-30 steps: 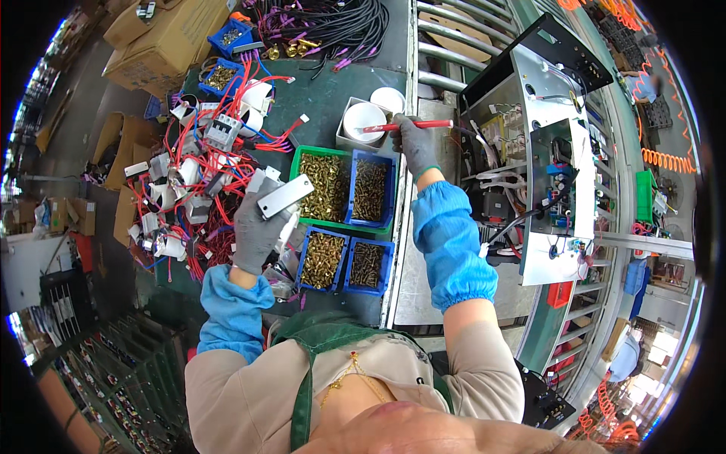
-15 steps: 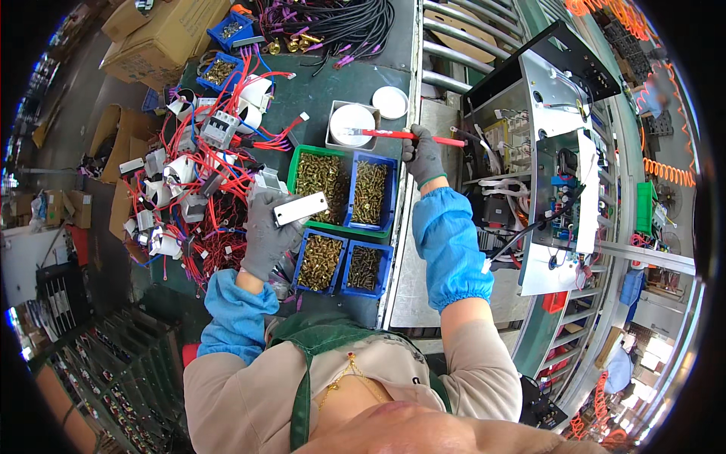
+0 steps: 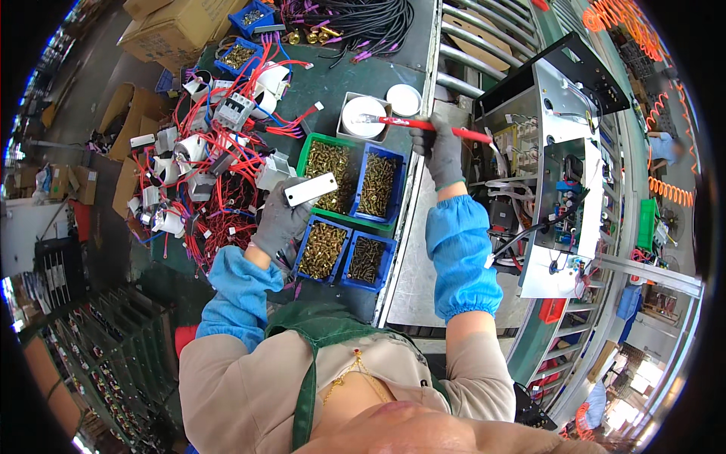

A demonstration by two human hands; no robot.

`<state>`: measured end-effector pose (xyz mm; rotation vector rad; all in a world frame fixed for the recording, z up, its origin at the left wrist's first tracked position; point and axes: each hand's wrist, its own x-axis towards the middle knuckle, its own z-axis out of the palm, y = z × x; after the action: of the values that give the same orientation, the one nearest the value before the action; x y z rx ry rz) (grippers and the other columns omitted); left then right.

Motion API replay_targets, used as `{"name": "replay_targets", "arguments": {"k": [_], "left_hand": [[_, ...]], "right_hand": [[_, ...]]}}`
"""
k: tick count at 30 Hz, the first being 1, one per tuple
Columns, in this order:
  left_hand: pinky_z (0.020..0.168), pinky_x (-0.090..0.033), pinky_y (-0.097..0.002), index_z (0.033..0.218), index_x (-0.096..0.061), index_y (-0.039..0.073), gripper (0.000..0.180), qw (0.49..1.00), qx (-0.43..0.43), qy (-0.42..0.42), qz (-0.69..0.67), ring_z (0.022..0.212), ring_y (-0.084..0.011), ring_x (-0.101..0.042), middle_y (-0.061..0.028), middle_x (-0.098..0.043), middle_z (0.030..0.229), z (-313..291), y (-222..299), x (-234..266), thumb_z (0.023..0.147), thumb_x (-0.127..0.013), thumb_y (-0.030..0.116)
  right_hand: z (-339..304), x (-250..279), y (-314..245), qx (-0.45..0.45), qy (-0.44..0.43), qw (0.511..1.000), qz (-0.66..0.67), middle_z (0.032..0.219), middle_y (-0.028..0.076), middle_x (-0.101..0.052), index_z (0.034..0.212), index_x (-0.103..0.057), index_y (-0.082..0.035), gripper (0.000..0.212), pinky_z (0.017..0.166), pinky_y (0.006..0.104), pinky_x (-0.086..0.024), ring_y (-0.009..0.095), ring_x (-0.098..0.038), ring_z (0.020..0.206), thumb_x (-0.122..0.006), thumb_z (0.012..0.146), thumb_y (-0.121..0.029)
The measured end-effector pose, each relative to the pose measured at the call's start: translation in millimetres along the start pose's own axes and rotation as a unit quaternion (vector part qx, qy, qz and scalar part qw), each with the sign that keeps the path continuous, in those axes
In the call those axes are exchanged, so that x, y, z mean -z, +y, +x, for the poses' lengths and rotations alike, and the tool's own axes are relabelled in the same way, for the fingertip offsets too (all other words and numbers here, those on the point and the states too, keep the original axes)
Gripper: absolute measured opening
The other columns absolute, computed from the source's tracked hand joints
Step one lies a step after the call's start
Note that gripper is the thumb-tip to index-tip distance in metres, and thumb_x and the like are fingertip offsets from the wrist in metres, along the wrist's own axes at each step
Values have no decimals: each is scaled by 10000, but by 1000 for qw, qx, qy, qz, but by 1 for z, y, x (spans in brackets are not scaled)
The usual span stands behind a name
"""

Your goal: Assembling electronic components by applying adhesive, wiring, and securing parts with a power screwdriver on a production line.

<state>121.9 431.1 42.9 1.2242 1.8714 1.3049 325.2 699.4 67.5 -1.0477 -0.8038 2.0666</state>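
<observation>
— Red handle first: the right hand (image 3: 442, 151) has it pinched in a closed grip. It's a thin brush (image 3: 431, 125), lying level, its pale tip over the white tub (image 3: 364, 116).

— Was it there a second ago?

— Nearly. The tip sat at the tub's near edge then; now it reaches further in over the tub, and the hand has edged left with it. I'd judge it is loading the brush, not yet carrying it away.

— And the left hand (image 3: 281, 221)?

— Closed on a small white plate (image 3: 310, 189), held up flat over the desk (image 3: 333, 79), just above the green bin (image 3: 327, 168). It has risen a little and tilted more toward the brush since the earlier pictures, so plate and brush are nearer each other, though well apart yet.

— What lies around?

— Blue bins (image 3: 342, 251) of brass screws under and beside the left wrist, a second white lid (image 3: 403, 99) next to the tub, a heap of red wires (image 3: 219, 163) with white parts to the left, black cables (image 3: 363, 19) at the top.

— Anything in the way?

— The open metal chassis (image 3: 563, 163) stands close on the right, wires spilling toward the blue sleeve (image 3: 461, 257). Between brush and plate, only the screw bins below.
</observation>
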Motion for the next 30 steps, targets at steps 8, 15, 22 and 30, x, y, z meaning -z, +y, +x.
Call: {"name": "replay_targets", "arguments": {"k": [8,15,22,30], "left_hand": [[792,-484,-329,1061,-570,24,419,999,-19,-13,-37,905,-254,-610,-135,-611,970,2,2,-5,832,-667,361],[794,-487,-315,1060,-574,27,350,997,-11,-14,-72,906,-239,-613,-127,-613,973,0,-10,-9,817,-675,258],[798,-491,-313,1060,-607,50,297,992,21,-10,-124,917,-212,-616,-105,-621,989,3,10,-2,772,-673,74],[833,-479,-291,1152,-583,26,466,995,-41,-74,-51,960,-160,-602,-78,-619,1085,8,-4,2,695,-665,-18]], "right_hand": [[36,-14,0,12,112,959,-260,644,72,-626,867,-618,-28,345,414,232,-434,122,-559,480,-586,871,-372],[48,18,27,-81,223,971,1,638,96,-563,956,-528,-45,427,308,207,-345,126,-502,414,-558,885,-465],[19,33,25,-199,2,946,255,650,81,-588,968,-595,-29,375,345,190,-362,117,-493,441,-582,867,-390],[-95,-44,-36,52,-163,964,-204,591,2,-548,790,-643,-59,375,395,184,-266,39,-414,446,-570,865,-420]]}}
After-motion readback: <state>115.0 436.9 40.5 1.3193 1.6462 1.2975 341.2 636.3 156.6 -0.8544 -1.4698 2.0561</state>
